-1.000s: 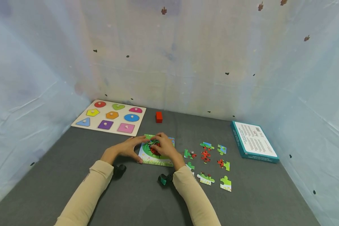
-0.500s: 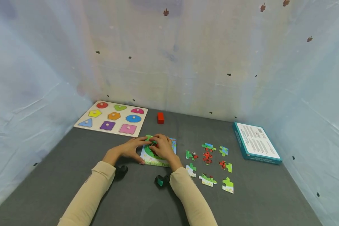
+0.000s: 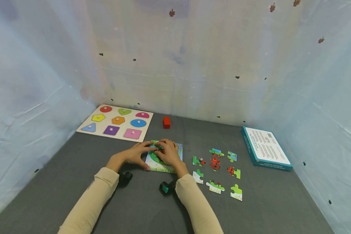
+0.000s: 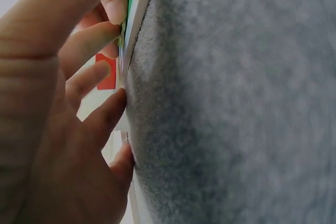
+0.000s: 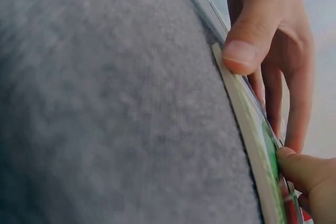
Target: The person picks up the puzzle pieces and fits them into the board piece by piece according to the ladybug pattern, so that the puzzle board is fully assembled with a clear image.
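Observation:
A flat square ladybug puzzle board (image 3: 163, 168) lies on the grey table between the two hands. My left hand (image 3: 131, 154) spans its left side, thumb resting at the near left corner and fingers reaching toward the far left part. From the right, my right hand (image 3: 170, 154) bends over the board, thumb and fingertips down at its far left area beside the left fingertips. In the right wrist view the right thumb (image 5: 302, 169) touches the board's face, and the left thumb (image 5: 241, 56) its edge. The right fingers hide what lies under them; I cannot tell whether they pinch a piece.
Several loose jigsaw pieces (image 3: 214, 164) lie spread to the right of the board. A wooden shape board (image 3: 114, 130) with knobbed shapes sits back left, a red block (image 3: 166, 122) behind the puzzle, and a teal box (image 3: 266, 149) at the right.
Both hands stay at the board with hardly any movement; the right forearm has shifted slightly left. The head view itself has moved a little.

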`<state>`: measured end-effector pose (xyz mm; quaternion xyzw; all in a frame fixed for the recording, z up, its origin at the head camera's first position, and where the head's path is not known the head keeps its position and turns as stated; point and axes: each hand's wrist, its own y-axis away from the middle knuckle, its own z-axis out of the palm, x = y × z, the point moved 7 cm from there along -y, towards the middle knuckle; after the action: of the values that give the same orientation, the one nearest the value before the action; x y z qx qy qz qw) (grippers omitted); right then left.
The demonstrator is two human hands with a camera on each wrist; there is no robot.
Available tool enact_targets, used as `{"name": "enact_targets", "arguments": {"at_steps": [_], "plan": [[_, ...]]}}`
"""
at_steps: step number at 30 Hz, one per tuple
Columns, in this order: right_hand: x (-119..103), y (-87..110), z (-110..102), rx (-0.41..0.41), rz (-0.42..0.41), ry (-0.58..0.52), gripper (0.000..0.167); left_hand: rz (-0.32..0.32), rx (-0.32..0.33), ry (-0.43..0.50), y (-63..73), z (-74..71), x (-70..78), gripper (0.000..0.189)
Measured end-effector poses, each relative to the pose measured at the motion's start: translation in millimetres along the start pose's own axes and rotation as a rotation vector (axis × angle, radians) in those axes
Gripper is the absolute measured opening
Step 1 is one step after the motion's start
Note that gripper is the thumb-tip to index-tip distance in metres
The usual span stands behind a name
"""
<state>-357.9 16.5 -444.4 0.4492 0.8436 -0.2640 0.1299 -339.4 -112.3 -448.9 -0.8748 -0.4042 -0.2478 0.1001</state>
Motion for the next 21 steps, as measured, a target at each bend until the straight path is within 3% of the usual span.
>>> {"name": "enact_targets", "arguments": {"at_steps": [13,18,21], "plan": [[4,1.4,1,-0.054,-0.015,-0.057,0.032,-0.033,-0.065,-0.023,-1.0,-1.1,4.1,0.091],[4,6.7,-12,-0.07,-0.09,-0.172,0.035,-0.042,-0.071,-0.019,-2.9,-1.7,2.0,0.089],[7,13.2,-27,-0.046,-0.157,-0.18,0.034,-0.045,-0.07,-0.02,-2.5,-0.9,0.5,0.089]]}}
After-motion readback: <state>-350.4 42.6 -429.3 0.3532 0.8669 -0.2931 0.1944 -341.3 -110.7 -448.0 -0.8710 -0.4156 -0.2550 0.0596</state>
